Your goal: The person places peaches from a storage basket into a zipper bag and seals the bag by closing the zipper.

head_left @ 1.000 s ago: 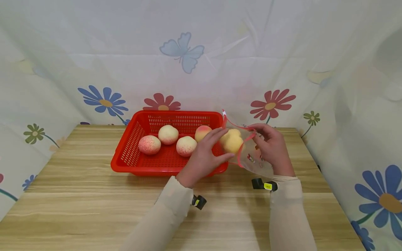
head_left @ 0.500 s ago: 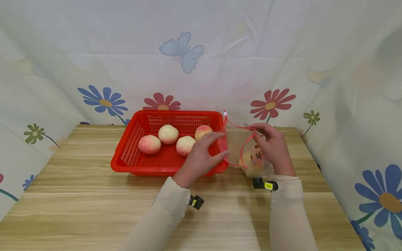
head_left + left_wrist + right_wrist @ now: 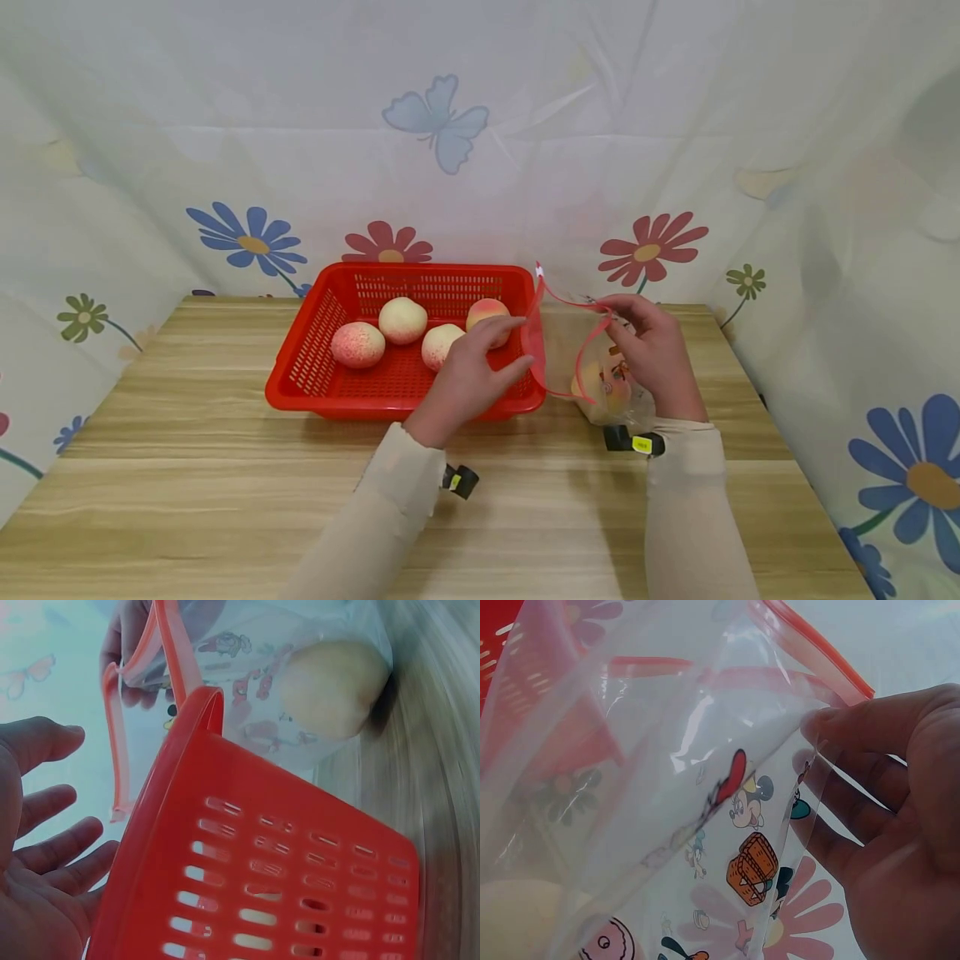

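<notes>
A red plastic basket sits on the wooden table and holds several peaches. My left hand hovers over the basket's right end with relaxed fingers, holding nothing, nearest one pale peach. Right of the basket stands a clear zip bag with a red seal strip and cartoon prints. My right hand pinches its rim and keeps its mouth wide. One peach lies at the bag's bottom.
The wooden table has bare room at the front and left. A flower-patterned cloth hangs behind and along both sides. The bag stands close to the table's back right corner.
One second ago my left hand held a peach at the bag's mouth. The peach has dropped to the bag's bottom, and my left hand has drawn back left over the basket.
</notes>
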Demonstrator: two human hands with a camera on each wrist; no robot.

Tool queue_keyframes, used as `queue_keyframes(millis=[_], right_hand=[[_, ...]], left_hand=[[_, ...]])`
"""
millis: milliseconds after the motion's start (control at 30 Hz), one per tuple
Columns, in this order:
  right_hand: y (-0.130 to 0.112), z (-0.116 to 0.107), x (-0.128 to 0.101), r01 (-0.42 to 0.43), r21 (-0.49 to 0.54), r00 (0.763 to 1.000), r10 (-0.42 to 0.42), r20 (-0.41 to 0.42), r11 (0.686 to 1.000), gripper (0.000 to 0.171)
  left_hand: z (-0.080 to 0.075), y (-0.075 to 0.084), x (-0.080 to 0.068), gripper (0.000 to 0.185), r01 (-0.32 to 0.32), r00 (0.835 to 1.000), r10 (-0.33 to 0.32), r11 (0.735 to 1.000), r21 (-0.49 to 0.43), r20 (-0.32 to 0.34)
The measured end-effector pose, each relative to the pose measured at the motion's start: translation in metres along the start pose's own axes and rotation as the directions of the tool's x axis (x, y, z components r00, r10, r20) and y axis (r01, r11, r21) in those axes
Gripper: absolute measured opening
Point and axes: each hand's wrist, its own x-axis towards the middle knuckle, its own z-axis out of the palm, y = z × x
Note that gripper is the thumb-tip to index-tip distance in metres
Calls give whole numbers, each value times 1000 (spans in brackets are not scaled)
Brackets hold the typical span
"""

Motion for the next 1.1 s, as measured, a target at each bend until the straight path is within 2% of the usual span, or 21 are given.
queue_keyframes(millis=[300, 567, 767, 933, 1100], right_hand=[[-1, 0, 0, 12, 12, 1000, -12, -1, 1000, 22], [-3, -1, 0, 9, 16, 1000, -9, -1, 1000, 22], [-2, 0, 0, 12, 14, 1000, -12, 0, 1000, 22], [0, 0, 0, 17, 5, 1000, -17, 2, 1000, 23], [0, 0, 0, 21, 9, 1000, -21, 7, 1000, 23]], left_hand=[[-6, -2, -1, 51, 27, 1000, -27, 999, 24, -3], [-12, -5, 1, 51, 78, 997, -78, 997, 24, -8], [-19, -9, 4, 50, 100, 995, -99, 993, 61, -21], [-25, -13, 7, 51, 139, 989, -135, 988, 72, -56], [-31, -13, 10, 52, 181, 983, -177, 980, 79, -53]])
